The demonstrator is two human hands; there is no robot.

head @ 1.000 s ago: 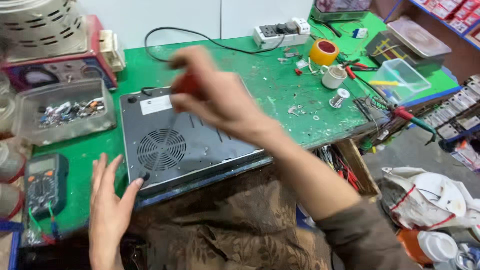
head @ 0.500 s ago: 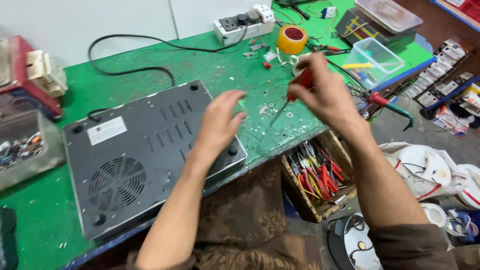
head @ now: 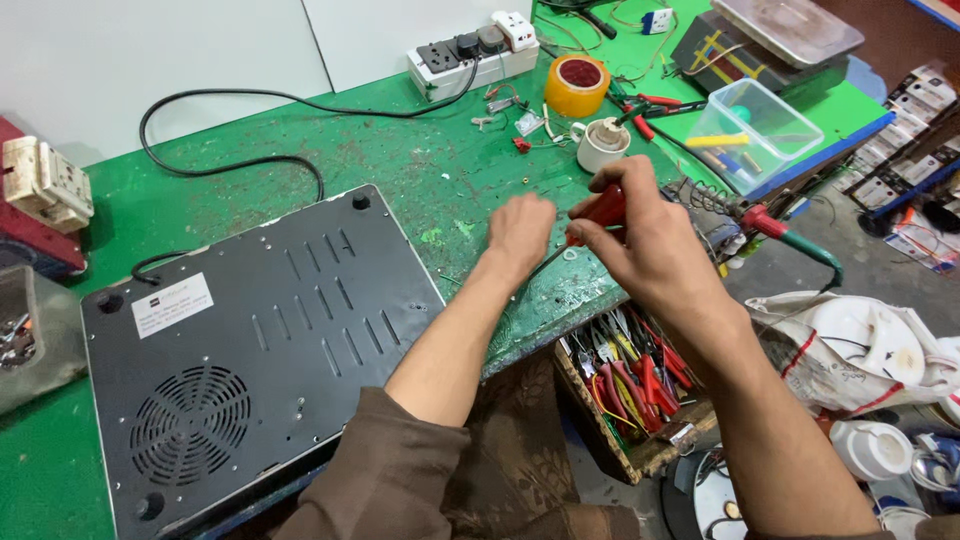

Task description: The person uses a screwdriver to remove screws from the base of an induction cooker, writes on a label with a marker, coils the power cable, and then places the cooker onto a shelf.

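A: Where does the screwdriver (head: 590, 222) sit in the grip?

B: The right hand (head: 655, 250) has its fingers wrapped closed around the red handle. The thin metal shaft runs down and to the left from that grip, and its tip ends just below the left hand (head: 520, 232), over the green benchtop (head: 400, 170).

A: So the long axis slants?

B: Yes, from upper right at the handle to lower left at the tip. The left hand is the nearer one to the tip; its fingers are curled downward onto the bench, and whether they pinch anything small cannot be told.

A: And the appliance?

B: The induction cooktop (head: 250, 350) lies upside down, well to the left of both hands, apart from them. Its underside is dark, matte plastic with rows of slots, a round fan grille, rubber feet at the corners and a white label.

A: What surrounds the hands?

B: The bench is scuffed green with worn, scratched patches. A soldering iron (head: 775, 228) with a red and green handle lies just right of the right hand. Behind it stand a white cup (head: 603, 148) and a roll of yellow tape (head: 577, 84). Below the bench edge, a wooden box (head: 640, 455) holds pliers with red grips.
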